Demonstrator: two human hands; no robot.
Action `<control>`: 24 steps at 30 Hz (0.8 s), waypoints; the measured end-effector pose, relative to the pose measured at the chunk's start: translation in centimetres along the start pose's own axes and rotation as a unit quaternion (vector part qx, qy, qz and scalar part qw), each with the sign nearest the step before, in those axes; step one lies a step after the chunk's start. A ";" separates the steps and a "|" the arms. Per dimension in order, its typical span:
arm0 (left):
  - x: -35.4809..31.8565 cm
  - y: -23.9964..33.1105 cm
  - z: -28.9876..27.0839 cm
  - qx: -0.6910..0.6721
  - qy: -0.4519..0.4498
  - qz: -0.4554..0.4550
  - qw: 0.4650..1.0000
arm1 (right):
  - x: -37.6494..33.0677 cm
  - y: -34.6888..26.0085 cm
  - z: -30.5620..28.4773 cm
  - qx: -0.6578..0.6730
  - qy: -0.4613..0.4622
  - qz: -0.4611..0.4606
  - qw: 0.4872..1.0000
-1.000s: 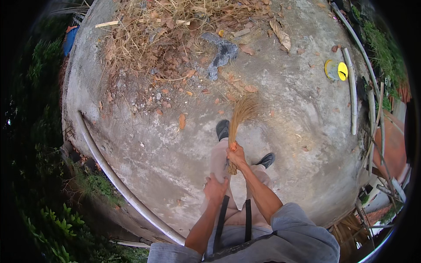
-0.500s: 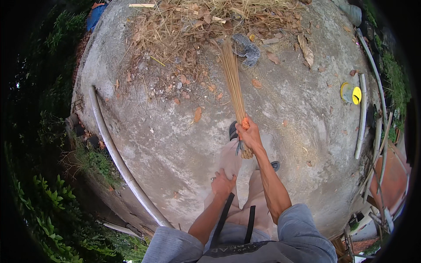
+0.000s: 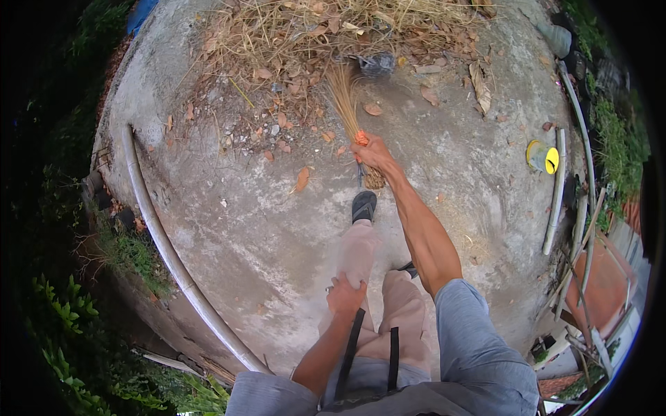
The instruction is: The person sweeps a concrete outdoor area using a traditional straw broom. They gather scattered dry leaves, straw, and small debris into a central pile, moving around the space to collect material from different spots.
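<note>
My right hand (image 3: 374, 154) is stretched forward and gripped around the bound end of a straw hand broom (image 3: 345, 97). Its bristles fan out onto the concrete slab (image 3: 236, 229), touching the edge of a pile of dry grass and brown leaves (image 3: 312, 35). My left hand (image 3: 345, 295) rests on my left thigh, fingers curled on the beige trouser leg, holding nothing I can see. My left foot in a dark shoe (image 3: 363, 205) is stepped forward, just behind the broom.
A grey pipe (image 3: 163, 243) runs along the slab's left edge, with green plants beyond it. Loose leaves (image 3: 301, 179) lie scattered ahead. At right are a yellow round tin (image 3: 541, 157), white pipes (image 3: 555, 194) and metal rods. A grey lump (image 3: 378, 64) sits in the pile.
My right arm has reached further forward, carrying the broom from near my knees up to the pile of leaves. My left foot stepped forward. My left hand stayed on my thigh.
</note>
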State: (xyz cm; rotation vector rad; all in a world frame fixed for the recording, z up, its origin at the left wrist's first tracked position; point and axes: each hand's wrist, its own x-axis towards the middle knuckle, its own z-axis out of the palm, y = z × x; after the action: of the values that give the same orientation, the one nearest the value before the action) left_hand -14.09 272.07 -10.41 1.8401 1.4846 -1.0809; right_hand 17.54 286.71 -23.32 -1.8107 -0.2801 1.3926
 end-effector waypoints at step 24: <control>-4.0 -10.5 -16.0 -0.344 0.020 -0.025 0.938 | -55.0 21.2 -19.0 -0.068 0.205 0.449 0.867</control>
State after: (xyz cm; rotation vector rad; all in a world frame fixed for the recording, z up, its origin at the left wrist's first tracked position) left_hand -20.52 285.44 2.29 1.3313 1.6618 -0.4418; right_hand 8.11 230.70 1.36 -2.4338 0.8135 1.5177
